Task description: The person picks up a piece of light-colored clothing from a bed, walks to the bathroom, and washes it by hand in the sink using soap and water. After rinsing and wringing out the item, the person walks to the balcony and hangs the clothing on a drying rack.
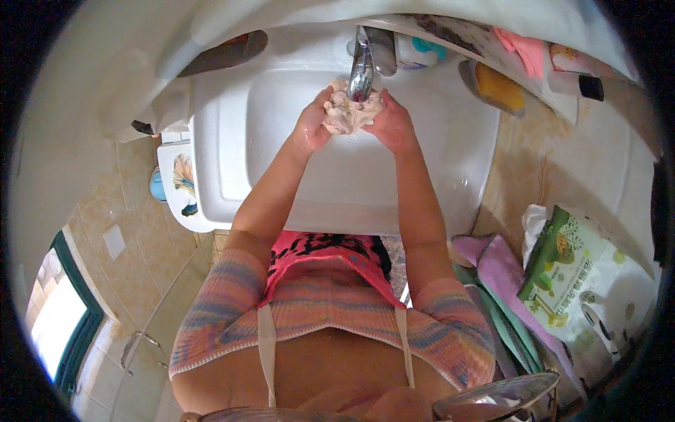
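Observation:
A wet, crumpled pale cloth (345, 113) is bunched between my two hands, below the spout of a chrome faucet (362, 71). My left hand (315, 120) grips its left side, and my right hand (393, 122) holds the right side. Both hands look wet and are over the basin of a white sink (348, 174). The spout hides part of the cloth's upper edge. Whether water is running cannot be made out.
Behind the faucet stand a dark container (384, 51) and a bottle with a teal top (426, 48). A yellow soap bar (495, 87) sits in a dish on the right. Coloured towels (498, 274) hang beside a tissue pack (585, 279). A toilet lid (178, 184) is left of the sink.

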The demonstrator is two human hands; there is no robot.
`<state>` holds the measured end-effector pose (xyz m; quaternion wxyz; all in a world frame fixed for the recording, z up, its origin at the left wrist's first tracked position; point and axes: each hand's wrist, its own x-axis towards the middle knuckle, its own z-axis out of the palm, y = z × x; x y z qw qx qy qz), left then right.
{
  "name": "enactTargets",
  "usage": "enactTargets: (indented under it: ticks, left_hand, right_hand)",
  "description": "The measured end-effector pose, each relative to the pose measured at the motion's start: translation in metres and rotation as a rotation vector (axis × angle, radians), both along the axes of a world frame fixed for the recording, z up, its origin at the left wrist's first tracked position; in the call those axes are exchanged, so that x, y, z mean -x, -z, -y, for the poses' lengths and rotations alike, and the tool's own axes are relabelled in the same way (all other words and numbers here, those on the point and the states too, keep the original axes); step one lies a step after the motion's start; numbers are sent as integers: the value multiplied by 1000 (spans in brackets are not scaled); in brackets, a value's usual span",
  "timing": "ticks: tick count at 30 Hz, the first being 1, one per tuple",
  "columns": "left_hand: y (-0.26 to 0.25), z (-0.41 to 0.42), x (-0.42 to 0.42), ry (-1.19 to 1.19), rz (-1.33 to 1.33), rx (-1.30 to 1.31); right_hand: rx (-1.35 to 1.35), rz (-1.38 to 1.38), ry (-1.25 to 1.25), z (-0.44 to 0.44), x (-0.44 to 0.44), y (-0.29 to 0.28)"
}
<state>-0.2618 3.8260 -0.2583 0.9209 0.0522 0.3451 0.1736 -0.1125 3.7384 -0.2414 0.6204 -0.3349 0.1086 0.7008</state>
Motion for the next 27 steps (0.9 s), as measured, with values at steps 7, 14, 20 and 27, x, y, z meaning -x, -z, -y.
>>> enactTargets:
  ticks: [7,14,20,27]
  left_hand:
    - [50,6,-17,-259,269,142]
    - [48,32,-40,-177,-243,-293]
    - [59,0,-36,87,-572,-1002]
    - [25,9,-24,159,-706,-1651]
  right_hand:
    - [-119,113,124,15,18,58]
    - [334,1862,-37,-8,63,60]
    - [359,1159,98,-22,75,52]
    - [-84,41,309,-35,31,44]
